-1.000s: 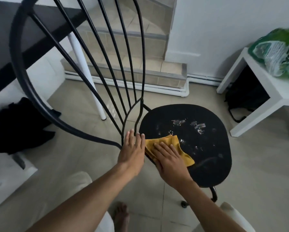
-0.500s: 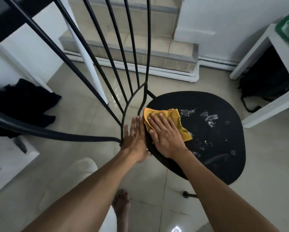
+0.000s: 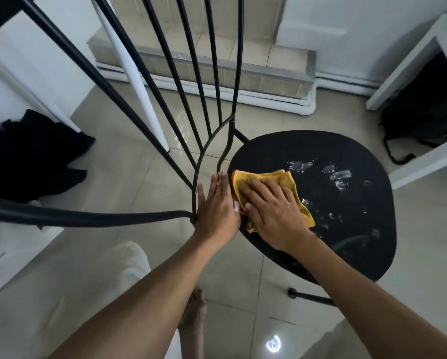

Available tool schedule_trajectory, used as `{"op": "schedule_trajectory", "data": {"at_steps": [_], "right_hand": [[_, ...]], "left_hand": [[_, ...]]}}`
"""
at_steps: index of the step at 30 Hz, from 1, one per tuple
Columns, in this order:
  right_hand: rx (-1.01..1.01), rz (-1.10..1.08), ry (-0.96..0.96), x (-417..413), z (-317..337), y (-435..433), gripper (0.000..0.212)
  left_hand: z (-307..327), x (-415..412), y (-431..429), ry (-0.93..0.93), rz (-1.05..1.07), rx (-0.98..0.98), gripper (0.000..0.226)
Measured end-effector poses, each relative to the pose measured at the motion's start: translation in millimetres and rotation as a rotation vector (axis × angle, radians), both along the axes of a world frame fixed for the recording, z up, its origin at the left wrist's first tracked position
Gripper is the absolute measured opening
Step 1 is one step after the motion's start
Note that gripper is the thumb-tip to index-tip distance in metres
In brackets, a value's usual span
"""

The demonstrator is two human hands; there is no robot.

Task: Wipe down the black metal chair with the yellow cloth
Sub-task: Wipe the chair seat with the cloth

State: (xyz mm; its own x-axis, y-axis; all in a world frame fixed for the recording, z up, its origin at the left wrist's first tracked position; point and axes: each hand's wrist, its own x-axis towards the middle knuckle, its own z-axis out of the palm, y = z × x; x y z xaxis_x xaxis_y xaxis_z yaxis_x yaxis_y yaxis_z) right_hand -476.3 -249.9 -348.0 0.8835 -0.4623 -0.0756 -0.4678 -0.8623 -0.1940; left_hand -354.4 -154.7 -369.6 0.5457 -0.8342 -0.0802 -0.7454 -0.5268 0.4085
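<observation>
The black metal chair has a round seat [image 3: 346,221] with wet streaks on its far side and a curved rod backrest [image 3: 170,68] rising at the left. The yellow cloth [image 3: 269,180] lies on the seat's left edge. My right hand [image 3: 271,211] presses flat on the cloth, fingers spread toward the backrest. My left hand [image 3: 217,206] lies flat with fingers together against the seat's left rim, where the backrest rods join.
A white table leg [image 3: 139,81] stands behind the backrest. Tiled steps [image 3: 230,60] are at the back. A white side table [image 3: 424,60] with a black bag [image 3: 422,112] under it is at right. Black fabric [image 3: 33,156] lies at left. My bare foot [image 3: 193,314] is below.
My right hand slid the cloth along the seat's left edge toward the backrest. My left hand stayed at the rim. The view moved closer.
</observation>
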Motion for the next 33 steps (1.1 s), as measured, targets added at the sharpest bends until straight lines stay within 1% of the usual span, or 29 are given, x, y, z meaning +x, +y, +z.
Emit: {"op": "schedule_trajectory", "data": {"at_steps": [2,6,8,10,12,14,16,19,20,22,25,27,30,33], "right_hand": [[-0.041,0.063,0.016,8,-2,-14,0.051],[-0.046,0.098,0.042,36,-19,-41,0.055],[-0.046,0.059,0.042,48,-24,-56,0.056],[-0.026,-0.039,0.026,59,-24,-71,0.057],[-0.015,-0.142,0.016,68,-24,-77,0.056],[-0.014,-0.177,0.01,70,-24,-70,0.056],[-0.01,-0.129,-0.002,59,-22,-53,0.056],[-0.002,-0.016,0.016,28,-20,-20,0.056],[-0.002,0.01,0.034,16,-19,-9,0.056],[-0.009,0.057,0.075,-7,-17,8,0.057],[0.006,0.115,0.113,-36,-14,18,0.055],[0.02,0.138,0.114,-45,-13,19,0.055],[-0.005,0.12,0.113,-34,-15,17,0.055],[-0.032,0.03,0.087,-4,-19,9,0.056]], "left_hand": [[-7,-1,1,-0.032,-0.003,-0.038,0.064],[-8,0,-1,-0.018,0.025,-0.067,0.059],[-7,0,-1,-0.048,0.02,-0.015,0.06],[-7,-1,0,-0.058,0.01,0.039,0.061],[-7,0,0,-0.052,0.017,0.05,0.06],[-6,1,-1,-0.03,0.035,0.028,0.057],[-4,1,-4,0.038,0.067,-0.018,0.056],[2,4,-8,0.223,0.12,-0.049,0.065],[3,5,-8,0.247,0.124,-0.045,0.069],[4,5,-7,0.259,0.124,-0.022,0.071],[6,4,-6,0.287,0.12,0.012,0.063],[7,4,-5,0.292,0.112,0.026,0.062],[6,2,-5,0.272,0.11,0.022,0.067],[1,0,-4,0.267,0.107,-0.014,0.074]]}}
